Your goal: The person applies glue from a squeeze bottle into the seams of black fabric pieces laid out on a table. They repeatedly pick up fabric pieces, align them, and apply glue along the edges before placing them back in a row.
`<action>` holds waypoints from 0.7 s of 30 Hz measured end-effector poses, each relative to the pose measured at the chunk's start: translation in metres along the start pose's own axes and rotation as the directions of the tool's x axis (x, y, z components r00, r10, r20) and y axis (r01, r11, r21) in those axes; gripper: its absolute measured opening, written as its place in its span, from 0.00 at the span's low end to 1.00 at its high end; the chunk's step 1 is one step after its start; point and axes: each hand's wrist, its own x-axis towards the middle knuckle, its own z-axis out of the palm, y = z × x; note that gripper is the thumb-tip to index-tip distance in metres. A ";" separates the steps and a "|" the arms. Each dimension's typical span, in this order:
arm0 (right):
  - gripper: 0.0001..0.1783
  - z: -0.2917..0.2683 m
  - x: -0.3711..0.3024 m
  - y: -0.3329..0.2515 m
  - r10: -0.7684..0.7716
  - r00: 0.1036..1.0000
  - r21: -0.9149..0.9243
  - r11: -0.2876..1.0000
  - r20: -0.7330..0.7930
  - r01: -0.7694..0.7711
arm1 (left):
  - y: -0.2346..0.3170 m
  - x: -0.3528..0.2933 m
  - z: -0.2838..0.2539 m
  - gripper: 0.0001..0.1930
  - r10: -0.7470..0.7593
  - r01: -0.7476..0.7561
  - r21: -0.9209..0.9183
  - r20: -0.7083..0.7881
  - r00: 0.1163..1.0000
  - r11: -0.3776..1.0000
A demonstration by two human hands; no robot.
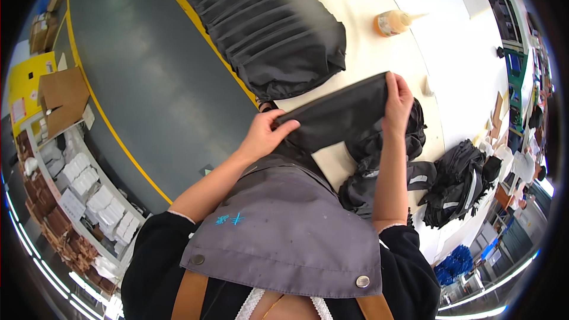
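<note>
Pinches a black cloth (341,114) in the left hand (265,135) and, by its upper corner, in the right hand (398,106). Holds it partly over the tabletop (358,0), near a dark fabric stack (269,32) (well apart from an orange bottle (389,24)).

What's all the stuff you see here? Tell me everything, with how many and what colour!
held cloth: 1, black, between hands
pile: 1, black, upper middle
bottle: 1, orange, upper right, on table
table: 1, white and cream, right
loose cloths: several, black, around right forearm
floor: 1, grey with yellow lines, left
carton: 1 large, brown, left
white bundles: many, white, left
brown bundles: many, brown, far left
blue bundle: 1, blue, lower right
far background: too small to count
apron: 1, grey, lower middle
left hand: 1, bare, middle
right hand: 1, bare, right of middle
</note>
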 end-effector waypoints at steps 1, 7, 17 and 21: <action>0.11 0.016 0.004 0.008 -0.183 0.983 -0.159 0.971 -0.002 0.180 | 0.002 0.001 -0.009 0.09 -0.032 0.032 -0.001 -0.102 0.994 0.999; 0.10 0.096 0.038 0.036 -0.446 0.895 -0.353 0.840 -0.015 0.412 | 0.008 0.016 -0.036 0.10 0.130 -0.062 0.134 -0.591 0.796 0.989; 0.21 -0.015 0.039 0.053 -0.609 0.792 -0.741 0.511 0.047 0.437 | -0.017 0.043 -0.038 0.18 0.185 -0.132 0.130 -0.656 0.732 0.983; 0.19 -0.122 0.026 0.060 -0.365 0.905 -0.929 0.363 -0.217 -0.076 | -0.009 0.032 -0.032 0.17 0.311 -0.216 0.224 -0.710 0.631 0.950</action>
